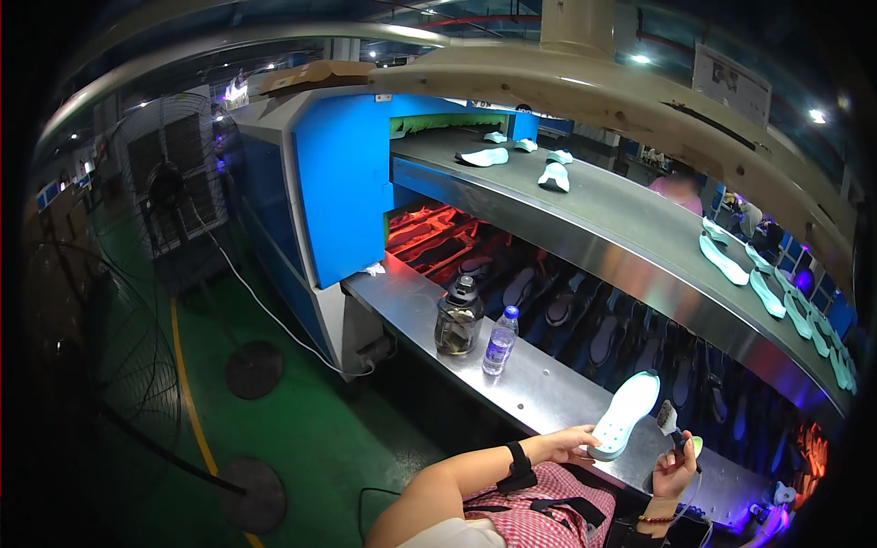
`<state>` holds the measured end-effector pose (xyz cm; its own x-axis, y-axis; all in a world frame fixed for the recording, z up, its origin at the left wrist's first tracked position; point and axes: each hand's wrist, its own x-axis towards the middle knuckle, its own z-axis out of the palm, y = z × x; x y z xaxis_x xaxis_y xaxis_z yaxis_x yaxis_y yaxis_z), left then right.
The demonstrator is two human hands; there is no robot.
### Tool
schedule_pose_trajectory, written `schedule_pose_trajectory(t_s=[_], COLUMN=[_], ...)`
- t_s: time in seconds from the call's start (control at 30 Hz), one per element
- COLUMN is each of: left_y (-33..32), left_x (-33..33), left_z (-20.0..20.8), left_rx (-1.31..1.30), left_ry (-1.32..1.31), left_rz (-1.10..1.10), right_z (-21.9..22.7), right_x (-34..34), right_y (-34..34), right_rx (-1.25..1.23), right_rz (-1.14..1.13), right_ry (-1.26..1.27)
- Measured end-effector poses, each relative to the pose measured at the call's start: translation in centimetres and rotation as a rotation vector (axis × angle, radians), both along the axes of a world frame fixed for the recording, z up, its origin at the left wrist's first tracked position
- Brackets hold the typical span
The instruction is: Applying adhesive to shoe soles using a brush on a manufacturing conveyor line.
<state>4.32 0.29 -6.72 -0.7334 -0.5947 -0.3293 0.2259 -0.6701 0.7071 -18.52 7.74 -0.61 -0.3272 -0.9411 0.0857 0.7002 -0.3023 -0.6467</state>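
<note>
In the head view, the pale mint shoe sole is raised right of the blue-capped bottle and nearer the person. The left hand pinches only its near end, so a firm push on the unsupported far end could swivel it or make it slip out of the fingers. The right hand grasps a brush, its head just beside the sole, farther from the bottle; a careless turn of the wrist could smear the rim. A wide leftward sweep might also knock the bottle over. The sole's long axis slants: the held end points back toward the person, while the dark-tipped free end points away and rightward, clear of the bottle.
</note>
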Motion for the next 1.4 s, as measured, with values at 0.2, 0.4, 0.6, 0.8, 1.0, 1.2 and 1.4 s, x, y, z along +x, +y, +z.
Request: schedule_pose_trajectory(t_s=[0.2,0.4,0.6,0.8,1.0,1.2,1.4], left_y=[0.9,1.6,1.2,1.3,2.4,2.7,2.6], left_x=[0.1,0.3,-0.1,-0.4,1.3,0.4,-1.4], left_z=[1.0,1.8,0.0,-0.3,3.7,4.5,3.9], left_rx=[-0.030,-0.014,-0.044,-0.075,-0.104,-0.073,-0.170], left_ry=[0.094,0.151,0.210,0.316,0.237,0.395,0.553], left_rz=[-0.020,-0.022,-0.067,-0.059,-0.086,-0.096,-0.225], right_z=[0.9,1.6,1.8,2.3,2.1,2.3,1.8], right_x=[1.8,3.4,4.4,5.1,5.2,4.7,3.5], right_y=[0.1,0.3,0.0,0.0,0.0,0.3,1.2], right_rx=[0.010,0.039,0.069,0.043,0.027,-0.012,-0.030], right_rz=[0.062,0.085,0.096,0.129,0.124,0.144,0.081], right_ry=[0.117,0.144,0.153,0.173,0.152,0.182,0.071])
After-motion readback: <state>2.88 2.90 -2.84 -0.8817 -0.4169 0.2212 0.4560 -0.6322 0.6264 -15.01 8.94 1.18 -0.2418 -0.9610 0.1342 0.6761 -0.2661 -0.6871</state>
